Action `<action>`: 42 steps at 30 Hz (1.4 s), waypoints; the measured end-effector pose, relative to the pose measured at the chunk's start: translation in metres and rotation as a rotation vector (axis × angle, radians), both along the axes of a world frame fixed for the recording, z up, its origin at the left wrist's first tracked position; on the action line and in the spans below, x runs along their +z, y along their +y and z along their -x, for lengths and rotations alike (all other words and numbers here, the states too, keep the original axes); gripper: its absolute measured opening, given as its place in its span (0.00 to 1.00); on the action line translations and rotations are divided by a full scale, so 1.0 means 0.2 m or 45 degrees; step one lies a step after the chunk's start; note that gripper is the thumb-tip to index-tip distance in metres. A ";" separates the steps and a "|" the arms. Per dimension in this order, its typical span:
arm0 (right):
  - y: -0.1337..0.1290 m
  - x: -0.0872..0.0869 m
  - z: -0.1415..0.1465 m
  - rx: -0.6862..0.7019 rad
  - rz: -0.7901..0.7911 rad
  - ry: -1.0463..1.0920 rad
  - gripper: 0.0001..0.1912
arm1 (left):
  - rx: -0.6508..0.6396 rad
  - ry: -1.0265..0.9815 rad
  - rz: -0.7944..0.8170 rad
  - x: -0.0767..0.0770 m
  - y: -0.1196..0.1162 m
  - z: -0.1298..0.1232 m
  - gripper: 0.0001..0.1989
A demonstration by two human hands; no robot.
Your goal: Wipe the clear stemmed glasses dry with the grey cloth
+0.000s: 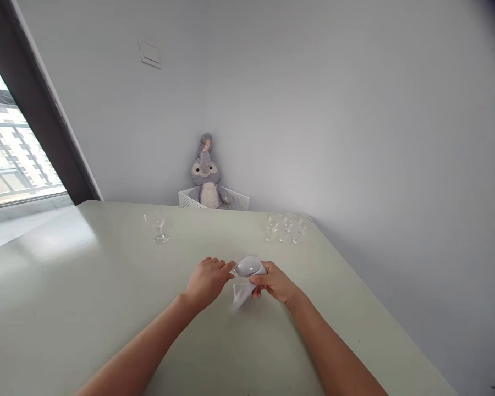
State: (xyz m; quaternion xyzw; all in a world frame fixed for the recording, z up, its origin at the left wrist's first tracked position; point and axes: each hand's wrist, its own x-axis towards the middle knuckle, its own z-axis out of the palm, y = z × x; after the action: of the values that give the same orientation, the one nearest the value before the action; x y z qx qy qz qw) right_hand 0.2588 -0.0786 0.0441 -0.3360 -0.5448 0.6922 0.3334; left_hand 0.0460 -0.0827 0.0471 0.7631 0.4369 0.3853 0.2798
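Observation:
Over the middle of the table, a clear stemmed glass (246, 269) lies tilted on its side between my hands. My left hand (210, 281) pinches its stem end; the foot is mostly hidden by the fingers. A white cloth (241, 295) wraps the bowl's far side and rim, and one corner hangs down, slightly blurred. My right hand (273, 281) is closed round the cloth and, through it, the glass bowl, thumb on the near side.
One stemmed glass (160, 226) stands at the back left. Several more stemmed glasses (287, 224) are grouped at the back right, near the edge of the pale table (198, 352). Behind it, a plush rabbit (208, 176) sits in a white basket (240, 202) against the wall.

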 end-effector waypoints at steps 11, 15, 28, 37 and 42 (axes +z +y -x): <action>0.01 0.04 -0.09 0.070 -0.148 -0.140 0.15 | -0.188 -0.080 0.510 0.01 -0.05 -0.07 0.15; 0.01 0.02 -0.02 -0.094 -0.094 -0.033 0.15 | 0.132 0.004 0.122 -0.01 -0.03 -0.07 0.11; 0.02 0.11 -0.20 -0.511 -0.549 -0.540 0.17 | -0.165 -0.573 1.007 -0.05 0.02 0.01 0.16; -0.07 0.11 0.17 -0.378 -1.322 -0.832 0.13 | 0.087 0.162 0.037 -0.09 -0.05 -0.03 0.09; 0.05 0.04 0.11 -0.646 -0.336 -0.171 0.17 | 0.014 0.212 -0.200 -0.10 -0.09 -0.07 0.11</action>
State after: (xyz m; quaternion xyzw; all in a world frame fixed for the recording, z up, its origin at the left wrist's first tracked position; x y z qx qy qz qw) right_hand 0.2369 -0.0689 0.0517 -0.4602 -0.5496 0.4860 0.5000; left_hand 0.0598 -0.1012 0.0275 0.8096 0.4313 0.3553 0.1798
